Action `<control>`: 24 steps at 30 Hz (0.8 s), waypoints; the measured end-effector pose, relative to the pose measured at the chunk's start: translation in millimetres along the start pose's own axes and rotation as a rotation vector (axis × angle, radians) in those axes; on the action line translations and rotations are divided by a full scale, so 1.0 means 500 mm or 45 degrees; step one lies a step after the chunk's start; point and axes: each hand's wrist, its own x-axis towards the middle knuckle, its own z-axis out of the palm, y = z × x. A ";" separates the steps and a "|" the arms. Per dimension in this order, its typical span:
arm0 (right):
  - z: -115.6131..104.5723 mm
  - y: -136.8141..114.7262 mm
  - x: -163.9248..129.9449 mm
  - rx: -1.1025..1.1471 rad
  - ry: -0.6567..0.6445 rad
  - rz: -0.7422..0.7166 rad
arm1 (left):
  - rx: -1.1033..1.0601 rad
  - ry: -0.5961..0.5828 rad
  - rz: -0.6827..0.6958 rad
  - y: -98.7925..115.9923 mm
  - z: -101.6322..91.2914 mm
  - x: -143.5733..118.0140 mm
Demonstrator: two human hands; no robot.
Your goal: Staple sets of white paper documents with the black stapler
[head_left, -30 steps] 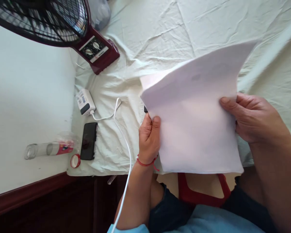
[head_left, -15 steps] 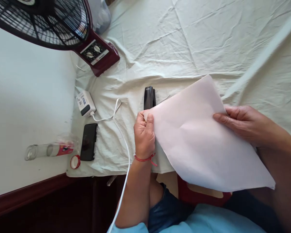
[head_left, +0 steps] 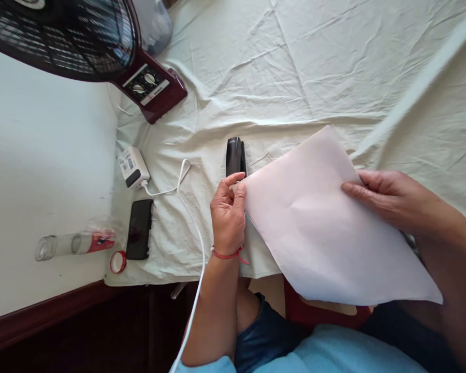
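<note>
White paper (head_left: 314, 223) is held tilted above the front edge of the table, one corner reaching down toward my lap. Along its right edge my right hand (head_left: 388, 197) grips it, thumb on top and fingers underneath. At the left corner is my left hand (head_left: 228, 212), closed, with thumb and bent index finger at the paper's tip; a red string bracelet circles the wrist. Just beyond the left hand a black stapler (head_left: 235, 157) lies on the cloth, its near end partly covered by the fingers. Whether the paper is one sheet or several I cannot tell.
A dark red fan (head_left: 163, 96) stands at the back left. Nearer are a white power box (head_left: 134, 167) with a white cable (head_left: 196, 223), a black phone (head_left: 140, 229), a clear bottle (head_left: 81, 243) and its red cap (head_left: 118, 262). Pale cloth (head_left: 264, 83) covers the table.
My left index finger has lifted and curled away from the paper's corner, loosening the pinch. The paper and my right hand have stayed nearly in place; the view has shifted slightly.
</note>
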 end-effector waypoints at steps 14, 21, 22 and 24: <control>0.010 0.008 0.011 -0.034 -0.053 -0.008 | 0.405 -0.085 0.048 -0.009 -0.022 0.008; 0.017 0.001 0.016 -0.066 0.011 -0.009 | 0.235 -0.070 0.071 -0.006 -0.024 0.008; 0.017 0.001 0.017 -0.103 0.032 -0.027 | 0.135 -0.075 0.006 -0.005 -0.024 0.009; 0.016 0.003 0.019 -0.164 0.069 -0.048 | -0.067 -0.063 -0.141 -0.001 -0.024 0.012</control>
